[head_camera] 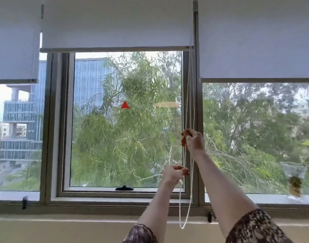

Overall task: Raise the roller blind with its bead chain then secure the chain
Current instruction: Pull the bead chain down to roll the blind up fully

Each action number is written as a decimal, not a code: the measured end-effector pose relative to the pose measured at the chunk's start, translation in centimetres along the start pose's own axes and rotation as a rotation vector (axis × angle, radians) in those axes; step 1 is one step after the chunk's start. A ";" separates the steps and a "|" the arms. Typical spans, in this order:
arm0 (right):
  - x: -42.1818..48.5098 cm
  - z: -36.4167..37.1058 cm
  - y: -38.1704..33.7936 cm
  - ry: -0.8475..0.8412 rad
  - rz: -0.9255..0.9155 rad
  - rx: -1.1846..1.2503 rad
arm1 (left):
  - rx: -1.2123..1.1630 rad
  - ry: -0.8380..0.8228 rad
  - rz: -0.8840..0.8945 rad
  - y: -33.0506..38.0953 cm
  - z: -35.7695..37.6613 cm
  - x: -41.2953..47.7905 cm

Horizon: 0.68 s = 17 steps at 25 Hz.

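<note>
Both hands are pinched on the chain (pixel 192 95): the right hand (pixel 194 140) higher up, fingers closed round one strand, the left hand (pixel 174 173) lower and a little to the left, fingertips nipped on what looks like the same strand. The chain runs near vertical, from the blind's right end down past both hands to a loose loop hanging just below the sill (pixel 115 200). The blind (pixel 115 23) is partly raised, its bottom bar level across the top of the middle pane (pixel 125 120), higher than the blinds either side
</note>
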State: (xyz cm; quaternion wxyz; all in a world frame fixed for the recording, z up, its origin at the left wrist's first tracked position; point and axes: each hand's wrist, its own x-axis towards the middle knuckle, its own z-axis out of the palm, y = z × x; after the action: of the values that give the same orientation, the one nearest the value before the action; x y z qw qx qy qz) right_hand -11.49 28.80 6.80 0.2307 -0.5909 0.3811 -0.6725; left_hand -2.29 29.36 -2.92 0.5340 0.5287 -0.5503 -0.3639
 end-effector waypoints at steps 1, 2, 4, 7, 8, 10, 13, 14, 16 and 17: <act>-0.1 0.0 -0.2 0.006 -0.025 -0.016 | 0.007 -0.037 -0.011 0.6 -0.5 -0.1; -0.2 -0.1 -0.3 0.011 -0.041 -0.038 | 0.034 -0.069 -0.013 1.1 -0.9 -0.2; -0.5 -0.3 -0.2 0.017 -0.064 -0.091 | 0.031 -0.099 0.030 2.6 -1.8 -0.3; -1.4 -0.6 1.4 0.003 -0.085 -0.194 | -0.133 -0.068 0.142 6.1 -2.4 -0.2; -1.9 -0.5 2.1 -0.022 -0.081 -0.195 | -0.181 -0.057 0.173 7.4 -2.3 -0.1; -3.0 -0.5 3.6 -0.069 -0.014 -0.114 | -0.187 -0.024 0.208 9.8 -1.9 0.4; -4.7 -0.4 5.5 -0.126 0.072 -0.064 | -0.138 0.052 0.223 11.3 -0.7 1.7; -5.2 -0.6 6.1 -0.151 0.076 -0.096 | -0.165 0.079 0.209 11.4 -0.4 2.0; -6.2 -1.1 7.0 -0.203 0.072 -0.173 | -0.212 0.131 0.206 11.4 0.1 2.5; -6.6 -1.3 7.4 -0.228 0.073 -0.202 | -0.233 0.137 0.211 11.3 0.4 2.7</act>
State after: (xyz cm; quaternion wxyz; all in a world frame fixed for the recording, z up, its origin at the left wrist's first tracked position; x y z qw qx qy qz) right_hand -12.52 29.67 -3.07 0.2361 -0.6695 0.4394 -0.5504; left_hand -4.51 28.63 8.49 0.6631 0.4261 -0.5193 -0.3303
